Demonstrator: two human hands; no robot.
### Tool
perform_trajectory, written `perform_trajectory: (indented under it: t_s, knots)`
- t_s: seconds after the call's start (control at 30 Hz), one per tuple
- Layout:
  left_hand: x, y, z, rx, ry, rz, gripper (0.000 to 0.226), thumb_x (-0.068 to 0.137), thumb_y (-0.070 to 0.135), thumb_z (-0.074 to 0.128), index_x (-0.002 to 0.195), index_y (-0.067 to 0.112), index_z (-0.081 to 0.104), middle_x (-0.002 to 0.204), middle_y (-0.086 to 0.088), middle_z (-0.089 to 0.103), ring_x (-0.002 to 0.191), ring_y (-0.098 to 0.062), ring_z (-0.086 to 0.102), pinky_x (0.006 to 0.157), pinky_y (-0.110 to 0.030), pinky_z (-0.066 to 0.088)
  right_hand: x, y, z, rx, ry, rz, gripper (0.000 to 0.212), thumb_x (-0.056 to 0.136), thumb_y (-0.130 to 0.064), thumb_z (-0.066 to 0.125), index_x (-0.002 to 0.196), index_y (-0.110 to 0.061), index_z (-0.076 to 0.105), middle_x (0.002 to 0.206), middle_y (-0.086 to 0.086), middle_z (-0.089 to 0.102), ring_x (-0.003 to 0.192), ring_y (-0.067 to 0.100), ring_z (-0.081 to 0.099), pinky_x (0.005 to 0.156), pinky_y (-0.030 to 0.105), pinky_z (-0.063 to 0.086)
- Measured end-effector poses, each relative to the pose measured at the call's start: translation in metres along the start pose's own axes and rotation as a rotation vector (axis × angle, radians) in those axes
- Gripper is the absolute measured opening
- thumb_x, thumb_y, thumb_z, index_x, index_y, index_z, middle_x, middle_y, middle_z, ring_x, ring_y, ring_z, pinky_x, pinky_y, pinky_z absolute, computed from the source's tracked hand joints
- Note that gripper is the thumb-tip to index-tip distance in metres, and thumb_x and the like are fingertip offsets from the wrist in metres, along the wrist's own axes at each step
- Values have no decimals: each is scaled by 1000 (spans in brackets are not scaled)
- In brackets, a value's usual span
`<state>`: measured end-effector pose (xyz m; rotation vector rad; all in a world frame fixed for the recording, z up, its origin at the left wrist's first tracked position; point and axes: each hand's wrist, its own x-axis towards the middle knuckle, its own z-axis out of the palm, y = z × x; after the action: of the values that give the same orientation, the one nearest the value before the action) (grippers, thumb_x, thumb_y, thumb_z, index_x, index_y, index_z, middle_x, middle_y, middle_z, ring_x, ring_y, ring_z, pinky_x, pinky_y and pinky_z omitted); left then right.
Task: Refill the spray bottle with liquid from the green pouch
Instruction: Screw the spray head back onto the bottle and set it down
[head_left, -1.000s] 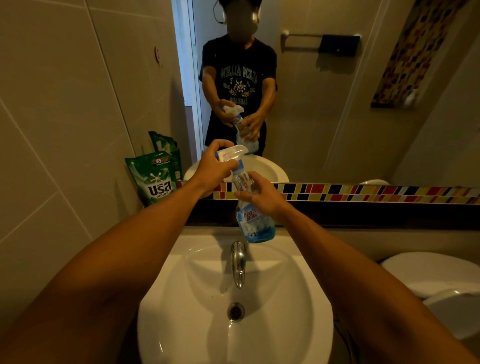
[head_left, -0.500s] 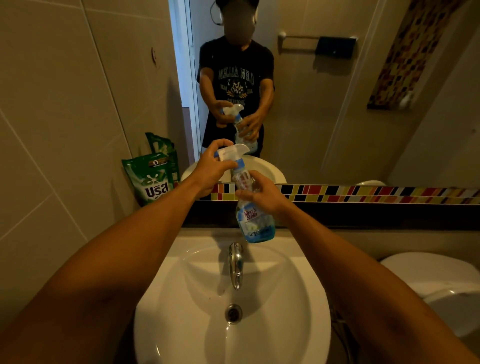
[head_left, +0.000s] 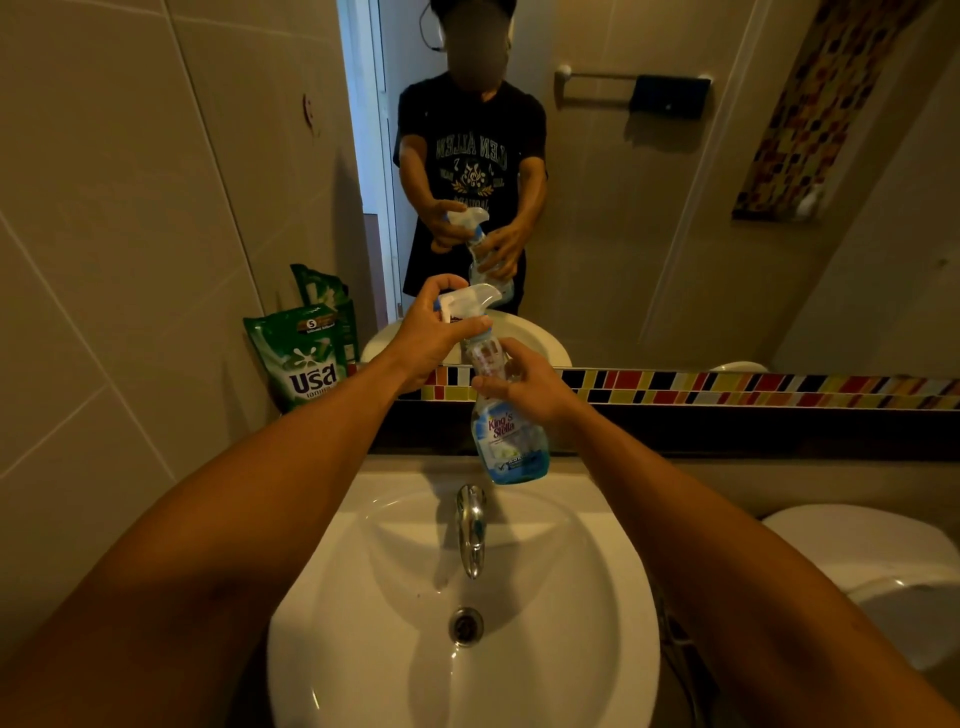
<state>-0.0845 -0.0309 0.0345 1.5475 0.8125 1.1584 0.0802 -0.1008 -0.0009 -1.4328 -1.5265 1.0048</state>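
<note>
Spray head gripped for removal over the basin; pouch not yet in hand.

To the left of the left hand (head_left: 426, 338), the green plastic refill pouch with white lettering (head_left: 301, 358) is leaned upright against the tiled wall, untouched and well apart from both hands. The left hand is closed around the white trigger spray head (head_left: 467, 301), judged to be set for unscrewing. Just right of it and lower, the right hand (head_left: 524, 384) is wrapped around the neck of the clear plastic spray bottle with a blue label (head_left: 511, 441), which is held tilted above the chrome tap (head_left: 471, 525) and white ceramic basin (head_left: 597, 597), presumably so drips are caught. Nothing is seen obstructing the reach to the pouch. A white toilet (head_left: 857, 561) is noted at far right.
</note>
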Motion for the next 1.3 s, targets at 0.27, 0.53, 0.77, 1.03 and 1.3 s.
perform_trajectory:
  t_s: [0.27, 0.53, 0.77, 1.03, 1.3]
  knots:
    - [-1, 1, -1, 14, 21, 6, 57, 83, -7, 72, 130, 13, 47, 112, 1, 55, 91, -15, 62, 59, -14, 54, 3, 1, 4, -9, 19, 26, 57, 93, -27, 78, 144, -24, 52, 125, 7, 71, 109, 29, 73, 98, 57, 60]
    - [-4, 1, -5, 29, 31, 52, 57, 80, 5, 81, 122, 21, 47, 117, -1, 57, 99, -17, 64, 69, -21, 58, 6, -4, 6, -26, 0, 14, 57, 93, -25, 78, 144, -26, 52, 127, 7, 71, 108, 28, 73, 97, 55, 60]
    - [-4, 3, -4, -3, 13, 30, 60, 83, -3, 74, 131, 17, 45, 117, 1, 57, 97, -16, 66, 68, -20, 58, 9, -4, 6, 3, 5, 6, 51, 94, -25, 77, 140, -25, 54, 121, 6, 72, 105, 27, 75, 96, 53, 61]
    - [-2, 4, -7, 48, 36, 81, 60, 80, -2, 77, 128, 19, 48, 121, -2, 59, 97, -14, 67, 70, -21, 58, 13, -5, 7, 26, 23, -30, 53, 94, -22, 77, 141, -20, 53, 125, 7, 73, 109, 27, 74, 97, 52, 61]
    - [-1, 6, -10, 53, 9, 70, 57, 82, 5, 78, 127, 19, 46, 119, -1, 57, 92, -14, 70, 71, -23, 59, 15, -5, 6, 50, 0, -51, 53, 93, -22, 79, 140, -21, 54, 123, 5, 72, 107, 25, 74, 95, 50, 62]
